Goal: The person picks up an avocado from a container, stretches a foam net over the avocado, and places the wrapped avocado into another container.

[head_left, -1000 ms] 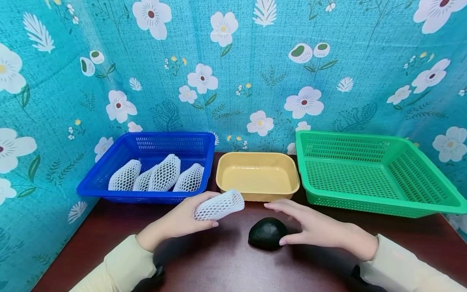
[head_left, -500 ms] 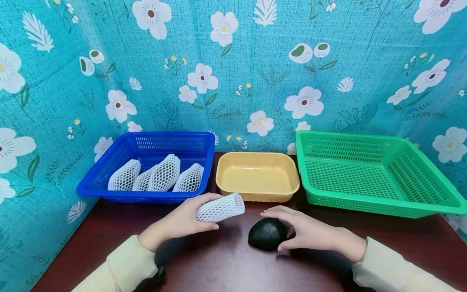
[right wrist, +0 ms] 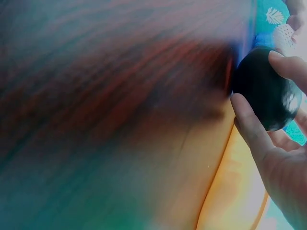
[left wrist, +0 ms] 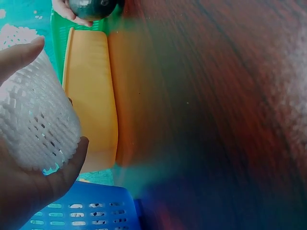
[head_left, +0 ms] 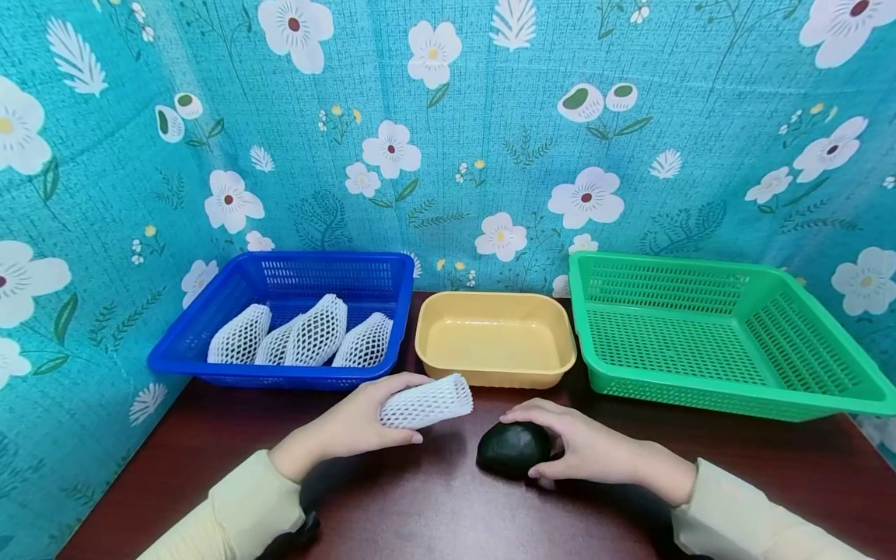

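Note:
My left hand [head_left: 353,420] grips a white foam net sleeve [head_left: 428,402] between thumb and fingers, its far end tilted slightly up to the right. No fruit shows inside that sleeve [left wrist: 38,110] in the left wrist view. On the table in front of the yellow tub lies a dark green avocado [head_left: 513,449]. My right hand [head_left: 595,447] holds it from the right, fingers bent over its top and thumb at its near side. In the right wrist view the avocado [right wrist: 266,91] sits between thumb and fingers.
A blue basket [head_left: 280,373] at the left holds several netted pieces [head_left: 316,330]. The yellow tub [head_left: 495,373] stands in the middle, and a green basket [head_left: 700,397] is at the right. Behind them hangs a flowered blue cloth [head_left: 448,155].
My right hand has moved left and closed its fingers round the avocado. The left hand has lowered slightly and shifted right with the foam net sleeve.

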{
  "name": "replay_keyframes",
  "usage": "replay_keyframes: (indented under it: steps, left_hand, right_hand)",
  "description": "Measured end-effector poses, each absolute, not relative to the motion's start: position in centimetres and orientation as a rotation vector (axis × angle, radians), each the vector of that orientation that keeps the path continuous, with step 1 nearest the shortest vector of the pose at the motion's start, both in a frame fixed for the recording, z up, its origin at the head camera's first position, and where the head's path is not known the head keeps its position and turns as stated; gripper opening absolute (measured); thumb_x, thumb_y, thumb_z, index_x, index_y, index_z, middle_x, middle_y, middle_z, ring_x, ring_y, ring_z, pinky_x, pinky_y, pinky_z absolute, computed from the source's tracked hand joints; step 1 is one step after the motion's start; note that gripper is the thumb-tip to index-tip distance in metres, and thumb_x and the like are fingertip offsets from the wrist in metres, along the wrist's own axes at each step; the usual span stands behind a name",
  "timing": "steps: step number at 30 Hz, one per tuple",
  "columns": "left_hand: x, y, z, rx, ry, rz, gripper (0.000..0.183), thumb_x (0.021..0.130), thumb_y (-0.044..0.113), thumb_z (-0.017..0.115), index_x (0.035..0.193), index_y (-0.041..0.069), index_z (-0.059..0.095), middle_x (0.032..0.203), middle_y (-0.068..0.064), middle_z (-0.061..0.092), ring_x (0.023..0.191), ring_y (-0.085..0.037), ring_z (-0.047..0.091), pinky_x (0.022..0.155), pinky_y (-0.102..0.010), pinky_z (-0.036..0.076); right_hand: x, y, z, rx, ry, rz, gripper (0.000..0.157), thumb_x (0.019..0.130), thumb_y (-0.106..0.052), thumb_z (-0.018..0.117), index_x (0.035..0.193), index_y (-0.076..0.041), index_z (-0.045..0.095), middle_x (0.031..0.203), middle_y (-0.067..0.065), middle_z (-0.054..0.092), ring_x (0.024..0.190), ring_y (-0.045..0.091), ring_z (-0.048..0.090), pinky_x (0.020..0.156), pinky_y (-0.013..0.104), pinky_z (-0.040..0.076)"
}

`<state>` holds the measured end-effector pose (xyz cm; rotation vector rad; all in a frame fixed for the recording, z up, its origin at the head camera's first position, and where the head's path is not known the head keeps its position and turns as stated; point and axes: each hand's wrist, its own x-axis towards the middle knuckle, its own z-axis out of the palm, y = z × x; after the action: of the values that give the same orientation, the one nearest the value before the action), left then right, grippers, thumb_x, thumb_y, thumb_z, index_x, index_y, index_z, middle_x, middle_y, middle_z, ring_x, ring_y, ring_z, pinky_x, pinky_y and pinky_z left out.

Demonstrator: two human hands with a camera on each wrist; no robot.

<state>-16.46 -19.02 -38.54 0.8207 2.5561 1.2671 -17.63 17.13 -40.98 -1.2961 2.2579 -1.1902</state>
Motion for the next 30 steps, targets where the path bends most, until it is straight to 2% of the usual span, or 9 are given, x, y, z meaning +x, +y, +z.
replay_keyframes:
  steps: [4, 12, 18, 30]
  left_hand:
    - [-16.4, -18.9, -38.6, 0.828, 2.563, 1.257, 0.065, 0.084, 0.02, 0.086, 0.142, 0.019, 0.056, 0.125, 0.002, 0.065, 0.107, -0.017, 0.06, 0.092, -0.04, 0.05]
    - [-16.3, -18.7, -38.6, 0.811, 2.564, 1.236, 0.065, 0.084, 0.022, 0.086, 0.142, 0.019, 0.056, 0.128, 0.002, 0.064, 0.109, -0.018, 0.06, 0.093, -0.043, 0.05]
    - [-16.2, -18.9, -38.5, 0.802, 2.578, 1.22, 0.064, 0.084, 0.021, 0.086, 0.141, 0.019, 0.056, 0.129, 0.002, 0.064, 0.11, -0.018, 0.059, 0.094, -0.045, 0.05]
    - [-16.3, -18.6, -38.3, 0.819, 2.599, 1.149, 0.065, 0.085, 0.021, 0.086, 0.142, 0.02, 0.056, 0.131, 0.003, 0.063, 0.111, -0.017, 0.059, 0.095, -0.046, 0.05]
  right_hand:
    - [-17.6, 17.2, -40.9, -1.318, 2.271, -1.199, 0.062, 0.086, -0.01, 0.083, 0.141, -0.015, 0.056, 0.136, 0.005, 0.054, 0.116, 0.014, 0.055, 0.075, 0.028, 0.059]
    - [-17.5, 17.5, -39.5, -1.352, 2.4, -1.141, 0.061, 0.088, -0.02, 0.084, 0.142, -0.02, 0.056, 0.135, 0.001, 0.054, 0.117, 0.014, 0.055, 0.08, 0.028, 0.056]
    - [-17.5, 17.7, -38.2, -1.295, 2.371, -1.249, 0.06, 0.089, -0.019, 0.083, 0.142, -0.019, 0.056, 0.137, 0.004, 0.051, 0.117, 0.014, 0.054, 0.075, 0.029, 0.059]
    - [-17.7, 18.0, -36.4, -1.225, 2.466, -1.315, 0.063, 0.087, -0.018, 0.085, 0.143, -0.023, 0.056, 0.136, 0.0, 0.052, 0.115, 0.016, 0.053, 0.078, 0.033, 0.059]
